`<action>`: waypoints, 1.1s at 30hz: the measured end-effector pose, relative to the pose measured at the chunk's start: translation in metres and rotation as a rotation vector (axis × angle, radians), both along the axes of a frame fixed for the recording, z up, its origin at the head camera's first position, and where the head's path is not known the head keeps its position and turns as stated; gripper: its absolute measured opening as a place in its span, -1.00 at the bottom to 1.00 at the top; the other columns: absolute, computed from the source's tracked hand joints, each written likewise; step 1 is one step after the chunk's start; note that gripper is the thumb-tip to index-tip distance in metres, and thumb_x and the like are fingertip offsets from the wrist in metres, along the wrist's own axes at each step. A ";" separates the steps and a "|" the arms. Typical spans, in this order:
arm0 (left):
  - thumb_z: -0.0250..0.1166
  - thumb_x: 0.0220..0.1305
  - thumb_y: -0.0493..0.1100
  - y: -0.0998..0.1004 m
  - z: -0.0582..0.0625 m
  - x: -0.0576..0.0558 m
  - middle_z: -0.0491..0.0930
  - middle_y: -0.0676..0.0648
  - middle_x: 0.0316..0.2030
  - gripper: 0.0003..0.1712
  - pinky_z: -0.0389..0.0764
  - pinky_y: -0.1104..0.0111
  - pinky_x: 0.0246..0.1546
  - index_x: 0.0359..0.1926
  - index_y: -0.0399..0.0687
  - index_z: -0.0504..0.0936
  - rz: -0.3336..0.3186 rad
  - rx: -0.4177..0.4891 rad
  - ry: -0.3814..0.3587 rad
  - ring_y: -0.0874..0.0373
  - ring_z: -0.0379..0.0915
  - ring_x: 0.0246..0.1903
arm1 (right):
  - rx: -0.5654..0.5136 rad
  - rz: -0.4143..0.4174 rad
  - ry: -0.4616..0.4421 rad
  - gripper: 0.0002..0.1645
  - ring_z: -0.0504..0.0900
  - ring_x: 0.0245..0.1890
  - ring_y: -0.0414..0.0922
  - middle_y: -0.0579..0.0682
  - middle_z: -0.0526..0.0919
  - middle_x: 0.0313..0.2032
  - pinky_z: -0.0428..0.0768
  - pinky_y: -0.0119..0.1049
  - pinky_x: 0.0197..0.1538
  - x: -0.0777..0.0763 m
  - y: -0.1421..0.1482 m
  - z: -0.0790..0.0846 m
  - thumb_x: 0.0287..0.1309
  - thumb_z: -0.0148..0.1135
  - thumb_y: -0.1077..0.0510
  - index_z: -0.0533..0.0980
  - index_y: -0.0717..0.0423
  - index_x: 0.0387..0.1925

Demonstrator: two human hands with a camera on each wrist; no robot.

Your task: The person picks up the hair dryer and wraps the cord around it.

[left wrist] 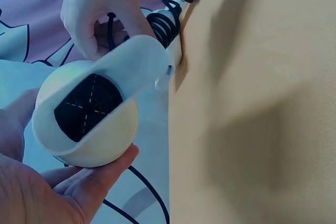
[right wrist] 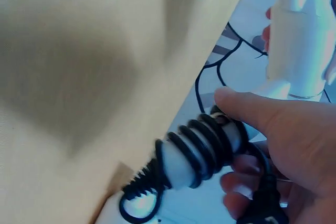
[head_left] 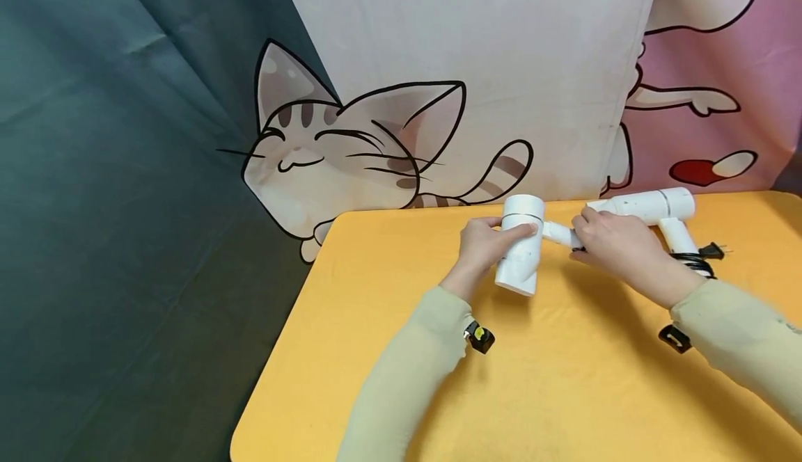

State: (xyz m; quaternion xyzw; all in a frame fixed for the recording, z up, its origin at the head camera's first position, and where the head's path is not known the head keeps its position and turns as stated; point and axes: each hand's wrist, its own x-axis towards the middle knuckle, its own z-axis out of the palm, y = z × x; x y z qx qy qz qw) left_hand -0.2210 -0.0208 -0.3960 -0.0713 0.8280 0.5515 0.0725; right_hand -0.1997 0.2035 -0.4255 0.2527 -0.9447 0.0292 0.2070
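Observation:
A white hair dryer is held up over the table's back part, its barrel upright in the head view. My left hand grips the barrel, thumb across its front. In the left wrist view the dryer's slanted nozzle faces the camera, a dark grille inside. My right hand holds the handle, which juts out to the right. Black cord is wound round this handle in the right wrist view, with the thumb at the coil's upper end. The black plug hangs by the curled fingers.
A second white hair dryer lies at the yellow table's back right, just beyond my right hand. Its wound cord and plug lie beside the right forearm. Cartoon-printed cloth hangs behind the table's back edge.

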 end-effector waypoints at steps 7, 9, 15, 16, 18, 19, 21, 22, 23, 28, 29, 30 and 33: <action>0.70 0.05 0.17 0.006 -0.003 -0.004 0.70 0.07 -0.48 -0.57 0.71 0.32 -0.41 -0.32 -0.05 0.83 0.026 -0.038 -0.002 0.23 0.59 -0.52 | -0.001 -0.010 0.105 -0.33 0.51 -0.51 0.11 0.16 0.48 -0.42 0.51 -0.01 -0.69 -0.005 0.002 -0.011 -0.21 0.81 0.12 0.44 0.34 -0.35; 0.69 0.06 0.19 0.007 -0.004 -0.005 0.69 0.07 -0.51 -0.58 0.76 0.23 -0.34 -0.38 -0.03 0.82 0.029 -0.050 0.002 0.24 0.57 -0.54 | 0.001 -0.012 0.111 -0.34 0.50 -0.51 0.12 0.17 0.47 -0.42 0.51 0.00 -0.70 -0.006 0.002 -0.013 -0.20 0.81 0.13 0.43 0.34 -0.35; 0.66 0.08 0.22 0.009 -0.003 -0.006 0.70 0.04 -0.50 -0.54 0.76 0.26 -0.37 -0.41 -0.05 0.79 0.044 -0.013 -0.039 0.24 0.57 -0.55 | -0.011 -0.001 0.150 -0.40 0.49 -0.49 0.13 0.15 0.44 -0.43 0.47 -0.01 -0.72 -0.009 0.005 -0.015 -0.19 0.76 0.19 0.44 0.33 -0.38; 0.66 0.09 0.23 0.010 -0.003 -0.006 0.70 0.04 -0.50 -0.54 0.74 0.31 -0.42 -0.42 -0.06 0.78 0.045 -0.007 -0.048 0.24 0.58 -0.55 | -0.012 0.002 0.162 -0.42 0.48 -0.49 0.12 0.15 0.43 -0.43 0.46 -0.02 -0.72 -0.009 0.006 -0.015 -0.19 0.76 0.20 0.45 0.33 -0.37; 0.65 0.10 0.23 0.010 -0.001 -0.006 0.70 0.03 -0.50 -0.52 0.73 0.33 -0.43 -0.43 -0.07 0.75 0.042 0.007 -0.063 0.23 0.59 -0.56 | -0.013 0.010 0.180 -0.43 0.47 -0.50 0.10 0.15 0.42 -0.41 0.45 -0.05 -0.73 -0.010 0.006 -0.015 -0.18 0.77 0.20 0.47 0.32 -0.37; 0.65 0.10 0.23 0.010 -0.001 -0.006 0.69 0.02 -0.49 -0.51 0.76 0.29 -0.39 -0.43 -0.08 0.74 0.039 0.019 -0.070 0.22 0.60 -0.55 | -0.012 0.014 0.185 -0.44 0.47 -0.50 0.10 0.14 0.42 -0.40 0.45 -0.07 -0.74 -0.010 0.006 -0.015 -0.18 0.77 0.20 0.48 0.31 -0.36; 0.64 0.12 0.23 0.010 0.000 -0.007 0.69 0.01 -0.49 -0.49 0.77 0.29 -0.41 -0.44 -0.09 0.71 0.031 0.034 -0.083 0.20 0.61 -0.57 | -0.014 0.021 0.191 -0.45 0.47 -0.50 0.09 0.14 0.42 -0.39 0.44 -0.08 -0.74 -0.011 0.007 -0.015 -0.18 0.77 0.21 0.50 0.31 -0.35; 0.64 0.12 0.23 0.010 0.000 -0.007 0.69 0.00 -0.49 -0.48 0.77 0.28 -0.41 -0.43 -0.10 0.69 0.027 0.044 -0.092 0.19 0.61 -0.57 | -0.017 0.026 0.195 -0.46 0.46 -0.50 0.08 0.14 0.42 -0.40 0.44 -0.07 -0.73 -0.011 0.008 -0.015 -0.18 0.77 0.22 0.50 0.31 -0.35; 0.63 0.13 0.24 0.010 0.000 -0.007 0.69 -0.01 -0.49 -0.47 0.77 0.29 -0.44 -0.42 -0.11 0.68 0.022 0.053 -0.100 0.19 0.60 -0.58 | -0.023 0.031 0.200 -0.46 0.46 -0.50 0.09 0.14 0.42 -0.40 0.44 -0.07 -0.73 -0.012 0.008 -0.016 -0.19 0.76 0.23 0.50 0.31 -0.36; 0.62 0.13 0.28 0.011 -0.002 -0.009 0.66 -0.03 -0.47 -0.42 0.59 0.44 -0.64 -0.35 -0.12 0.64 0.020 0.059 -0.139 0.18 0.56 -0.62 | -0.027 0.058 0.234 -0.47 0.46 -0.50 0.09 0.14 0.40 -0.42 0.48 -0.03 -0.71 -0.015 0.011 -0.020 -0.24 0.75 0.25 0.48 0.33 -0.39; 0.62 0.12 0.29 0.012 -0.002 -0.009 0.65 -0.03 -0.47 -0.41 0.58 0.45 -0.66 -0.35 -0.12 0.63 0.024 0.059 -0.144 0.18 0.56 -0.63 | -0.024 0.060 0.236 -0.46 0.46 -0.49 0.09 0.14 0.40 -0.42 0.48 -0.03 -0.71 -0.016 0.011 -0.021 -0.24 0.75 0.25 0.48 0.33 -0.39; 0.62 0.12 0.29 0.012 -0.003 -0.010 0.65 -0.03 -0.47 -0.41 0.57 0.46 -0.67 -0.34 -0.12 0.63 0.027 0.060 -0.148 0.18 0.56 -0.63 | -0.019 0.059 0.238 -0.47 0.46 -0.49 0.09 0.14 0.40 -0.42 0.49 -0.03 -0.71 -0.016 0.011 -0.022 -0.22 0.75 0.24 0.48 0.33 -0.39; 0.63 0.12 0.28 0.013 -0.005 -0.011 0.65 -0.03 -0.49 -0.41 0.57 0.46 -0.68 -0.34 -0.13 0.63 0.036 0.073 -0.158 0.18 0.55 -0.64 | -0.014 0.048 0.235 -0.46 0.48 -0.49 0.09 0.14 0.41 -0.42 0.51 -0.04 -0.70 -0.017 0.010 -0.025 -0.19 0.76 0.21 0.49 0.34 -0.39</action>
